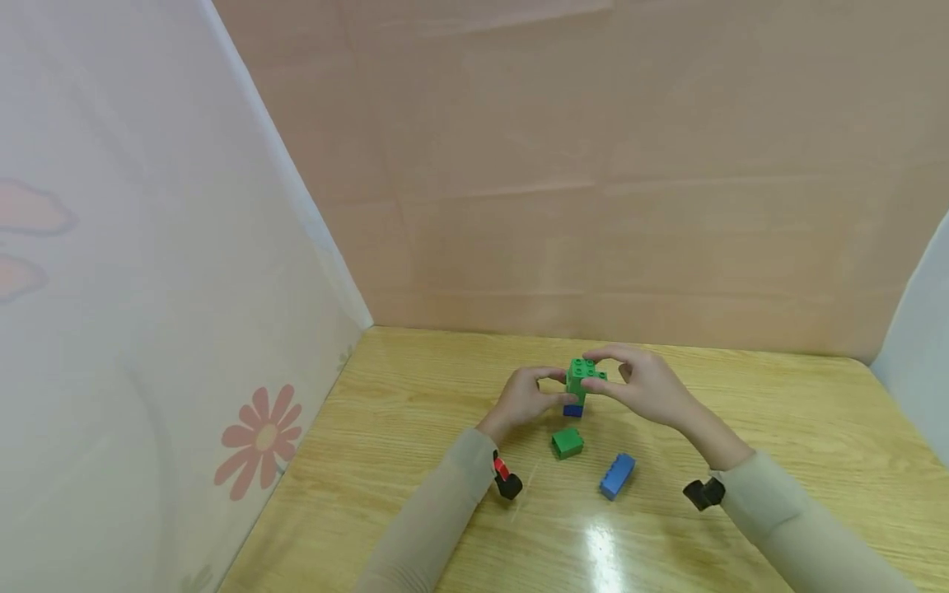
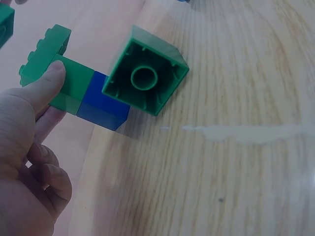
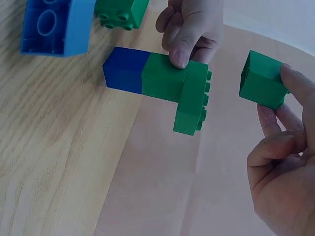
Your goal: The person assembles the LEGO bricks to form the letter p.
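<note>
My left hand (image 1: 522, 399) pinches a small stack of toy building blocks between thumb and fingers. A dark blue block (image 3: 125, 70) forms its base, a green block (image 3: 161, 76) sits on that, and a longer, thinner green block (image 3: 192, 101) caps it, jutting out to one side. In my right hand (image 3: 285, 167), thumb and fingers pinch a separate green block (image 3: 263, 79). The right wrist view shows a gap between this block and the studded top of the stack. Seen from the head, the right hand (image 1: 652, 387) is just above the stack.
Closer to the body, a loose green block (image 1: 567, 443) lies on its side, its hollow underside facing the left wrist camera. A lighter blue block (image 1: 618, 476) lies to its right on the wooden table (image 1: 415, 412). Cloth walls border the table's back and sides.
</note>
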A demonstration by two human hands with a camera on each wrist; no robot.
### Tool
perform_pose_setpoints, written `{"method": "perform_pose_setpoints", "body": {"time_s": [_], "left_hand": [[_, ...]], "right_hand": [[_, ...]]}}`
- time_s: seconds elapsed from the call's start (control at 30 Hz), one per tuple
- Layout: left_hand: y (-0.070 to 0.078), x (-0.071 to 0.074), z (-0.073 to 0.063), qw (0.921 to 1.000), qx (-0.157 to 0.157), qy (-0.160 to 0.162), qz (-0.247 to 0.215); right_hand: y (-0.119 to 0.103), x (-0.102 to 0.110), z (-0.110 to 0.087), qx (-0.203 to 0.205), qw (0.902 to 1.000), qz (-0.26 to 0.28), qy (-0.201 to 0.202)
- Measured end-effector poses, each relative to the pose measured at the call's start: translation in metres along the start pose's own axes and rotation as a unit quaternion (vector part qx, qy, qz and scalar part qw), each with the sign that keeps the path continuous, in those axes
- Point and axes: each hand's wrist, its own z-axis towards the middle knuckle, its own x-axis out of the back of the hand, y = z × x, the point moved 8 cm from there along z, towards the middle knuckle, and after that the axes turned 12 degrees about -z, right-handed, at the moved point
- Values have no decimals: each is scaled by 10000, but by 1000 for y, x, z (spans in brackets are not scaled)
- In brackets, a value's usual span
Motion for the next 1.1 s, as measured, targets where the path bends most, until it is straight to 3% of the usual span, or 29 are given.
{"method": "perform_pose_setpoints", "body": {"time_s": [0.5,1.1], "left_hand": [[-5,1,1,10000,-65,24,29],[-10,-1,3,10000,7,44,60]], "right_hand": [[33,-23,13,-611,9974,224,-296],[37,-32,21,-545,9973,164,-471]]}}
